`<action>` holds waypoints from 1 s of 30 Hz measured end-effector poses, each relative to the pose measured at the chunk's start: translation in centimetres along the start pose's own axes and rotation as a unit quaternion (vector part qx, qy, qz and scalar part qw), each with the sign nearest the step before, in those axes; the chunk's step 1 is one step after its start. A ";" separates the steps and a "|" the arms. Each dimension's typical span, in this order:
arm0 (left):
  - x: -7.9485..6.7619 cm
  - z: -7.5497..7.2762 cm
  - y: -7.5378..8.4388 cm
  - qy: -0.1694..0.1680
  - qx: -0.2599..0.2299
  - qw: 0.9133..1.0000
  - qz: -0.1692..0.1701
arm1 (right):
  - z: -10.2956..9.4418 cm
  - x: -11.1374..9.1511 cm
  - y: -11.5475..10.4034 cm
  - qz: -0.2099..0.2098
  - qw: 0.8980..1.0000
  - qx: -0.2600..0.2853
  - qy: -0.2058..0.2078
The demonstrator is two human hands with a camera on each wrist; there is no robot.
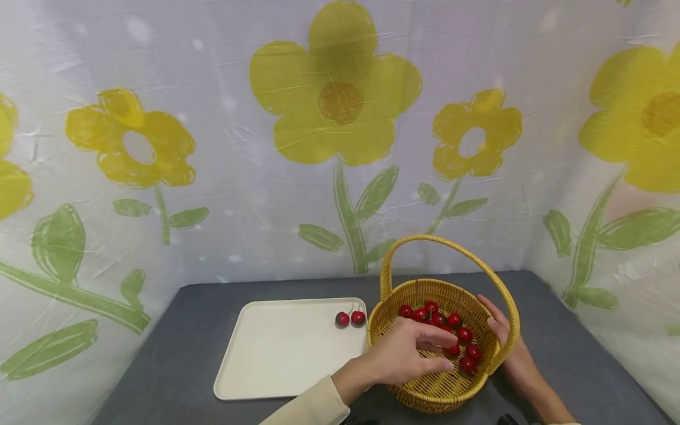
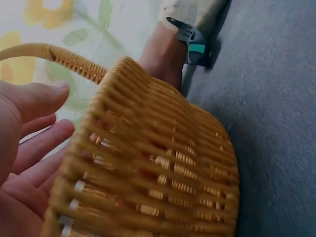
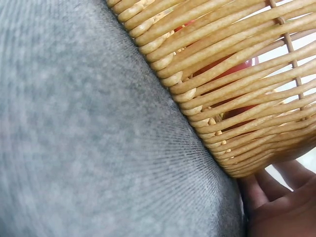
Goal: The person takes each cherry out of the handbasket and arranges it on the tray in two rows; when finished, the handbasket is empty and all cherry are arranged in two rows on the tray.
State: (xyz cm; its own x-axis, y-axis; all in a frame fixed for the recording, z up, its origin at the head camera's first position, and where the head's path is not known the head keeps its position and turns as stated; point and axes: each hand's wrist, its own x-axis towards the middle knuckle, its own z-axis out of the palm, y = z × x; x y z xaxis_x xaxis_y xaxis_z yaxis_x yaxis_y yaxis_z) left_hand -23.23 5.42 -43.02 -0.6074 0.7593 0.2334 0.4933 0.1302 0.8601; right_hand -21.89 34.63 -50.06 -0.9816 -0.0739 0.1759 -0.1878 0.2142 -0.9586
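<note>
A yellow wicker basket (image 1: 435, 386) with a tall arched handle stands on the dark table, several dark red cherries (image 1: 464, 335) inside it. My left hand (image 1: 406, 353) hovers over the basket's opening, thumb and fingers apart with nothing visible between them. The left wrist view shows this hand (image 2: 34, 143) beside the rim. At the basket's right side, my right hand (image 1: 512, 354) holds the wall near the rim, partly behind the handle. In the right wrist view its fingers (image 3: 269, 186) lie against the outer weave; their tips are hidden.
Left of the basket lies a cream rectangular tray (image 1: 287, 354) with two stemmed cherries (image 1: 342, 320) near its far right corner. A flower-printed sheet (image 1: 239, 236) rises behind the table and along both sides. A small black object (image 1: 507, 419) shows at the near edge.
</note>
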 end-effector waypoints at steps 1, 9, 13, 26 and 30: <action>0.3 0.2 0.1 -0.012 0.011 1.000 -0.003 | 0.0 0.0 0.0 -0.001 1.000 -0.001 0.001; 2.6 2.0 0.1 -0.072 0.182 0.980 0.021 | 0.1 0.1 0.0 -0.003 1.000 -0.003 -0.001; 3.4 2.5 -0.1 -0.101 0.248 0.963 0.019 | 0.2 0.2 0.0 -0.006 1.000 0.002 -0.007; 4.3 3.5 -1.5 -0.124 0.354 0.924 0.074 | 0.0 0.2 0.1 -0.015 1.000 0.025 -0.009; 4.5 3.9 -1.4 -0.129 0.375 0.915 0.072 | -0.2 0.1 0.2 -0.016 0.999 0.034 -0.007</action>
State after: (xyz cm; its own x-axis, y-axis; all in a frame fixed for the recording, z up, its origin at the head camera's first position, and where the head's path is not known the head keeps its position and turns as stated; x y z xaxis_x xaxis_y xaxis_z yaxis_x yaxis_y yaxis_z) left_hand -24.21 11.09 -44.92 -0.3823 0.9160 0.1220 0.9044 0.3439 0.2525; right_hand -22.00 34.87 -50.21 -0.9744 -0.0939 0.2042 -0.2162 0.1443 -0.9656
